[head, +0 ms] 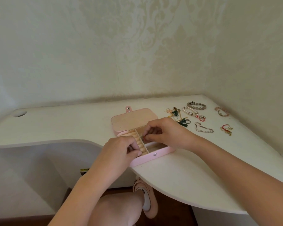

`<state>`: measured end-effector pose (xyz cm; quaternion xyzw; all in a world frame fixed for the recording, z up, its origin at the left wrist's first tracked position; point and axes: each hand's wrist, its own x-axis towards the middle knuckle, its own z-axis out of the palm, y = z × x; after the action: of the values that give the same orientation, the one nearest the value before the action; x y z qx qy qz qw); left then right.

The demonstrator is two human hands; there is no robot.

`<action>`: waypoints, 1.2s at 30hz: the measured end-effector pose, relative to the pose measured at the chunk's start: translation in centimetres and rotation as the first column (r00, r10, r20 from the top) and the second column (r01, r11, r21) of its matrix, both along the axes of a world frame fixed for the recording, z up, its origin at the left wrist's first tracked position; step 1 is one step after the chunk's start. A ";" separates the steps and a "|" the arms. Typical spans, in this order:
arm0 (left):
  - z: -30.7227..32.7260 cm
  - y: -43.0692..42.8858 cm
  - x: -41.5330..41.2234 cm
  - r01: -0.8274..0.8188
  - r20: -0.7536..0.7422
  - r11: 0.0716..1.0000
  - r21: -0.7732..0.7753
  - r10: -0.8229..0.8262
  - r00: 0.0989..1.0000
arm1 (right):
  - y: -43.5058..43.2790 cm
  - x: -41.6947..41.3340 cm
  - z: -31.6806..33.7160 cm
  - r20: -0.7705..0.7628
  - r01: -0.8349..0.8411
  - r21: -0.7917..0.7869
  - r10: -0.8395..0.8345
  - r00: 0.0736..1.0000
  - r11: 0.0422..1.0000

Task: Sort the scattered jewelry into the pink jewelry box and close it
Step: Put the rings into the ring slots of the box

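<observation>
The pink jewelry box [155, 154] lies open near the desk's front edge, its lid [134, 119] folded back flat. My left hand [121, 150] grips the box's front left corner beside the ring rolls. My right hand [163, 132] hovers over the box's compartments and pinches a small red piece [144, 137]. To the right lie scattered jewelry: green tassel earrings [178, 117], a pearl bracelet [189, 111], a grey bead bracelet [196, 105], a silver chain [203, 128], a pink bead bracelet [222, 111] and a red cord bracelet [226, 128].
The white desk [178, 173] has a curved front edge and sits in a wall corner. A cable hole [20, 114] is at the far left. Below the desk I see my knee [118, 207] and a pink slipper [145, 198] on a wooden floor.
</observation>
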<state>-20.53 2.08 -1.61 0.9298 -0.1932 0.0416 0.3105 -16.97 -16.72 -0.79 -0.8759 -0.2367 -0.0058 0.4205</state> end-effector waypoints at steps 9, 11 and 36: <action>0.8 2.5 0.4 -0.144 -0.036 0.953 -0.265 0.140 0.990 | 3.2 -0.8 0.8 -0.081 -0.087 0.174 0.102 0.991 0.981; 1.1 3.0 0.8 -0.149 -0.041 0.961 -0.234 0.143 0.989 | 4.0 -0.8 0.9 -0.111 -0.101 0.164 0.121 0.986 0.981; 2.8 2.6 1.9 -0.063 -0.168 0.985 0.163 0.090 0.982 | 4.8 -1.7 2.0 0.021 -0.049 -0.167 0.053 0.998 0.985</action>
<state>-18.66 4.66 1.15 0.9581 -0.1319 -0.0435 0.2504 -18.65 -11.90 1.21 -0.9014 -0.2641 0.0140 0.3427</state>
